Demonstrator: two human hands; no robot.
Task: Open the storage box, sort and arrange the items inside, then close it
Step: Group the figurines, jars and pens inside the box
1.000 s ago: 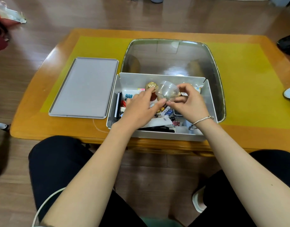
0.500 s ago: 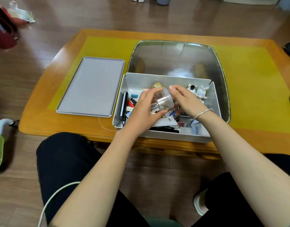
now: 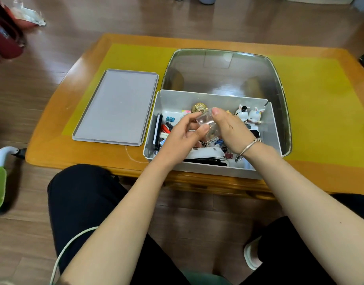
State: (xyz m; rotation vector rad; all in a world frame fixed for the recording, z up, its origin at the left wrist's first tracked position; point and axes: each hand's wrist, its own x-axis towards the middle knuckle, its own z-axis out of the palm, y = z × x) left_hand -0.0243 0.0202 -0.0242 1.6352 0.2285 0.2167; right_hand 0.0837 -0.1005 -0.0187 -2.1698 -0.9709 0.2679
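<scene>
An open grey storage box (image 3: pixel 274 128) stands at the table's near edge, full of mixed small items. Its flat grey lid (image 3: pixel 117 106) lies on the table to the left. Above the box's middle, my left hand (image 3: pixel 182 136) and my right hand (image 3: pixel 228 128) both grip a small clear plastic container (image 3: pixel 205 122). Inside the box I see a gold ornament (image 3: pixel 199 107) at the back, two white bunny figurines (image 3: pixel 249 115) at the back right, pens and a blue clip (image 3: pixel 170 119) at the left, and a white flat item (image 3: pixel 205 154) near the front.
A large clear tray (image 3: pixel 279 79) sits behind and under the box on a yellow mat (image 3: pixel 321 103). The wooden table (image 3: pixel 74 159) ends just before my knees. A red object (image 3: pixel 4 40) lies on the floor at far left.
Both hands have turned the clear container between them and shifted slightly right over the box; the right hand now covers more of it. The bunny figurines have come into view.
</scene>
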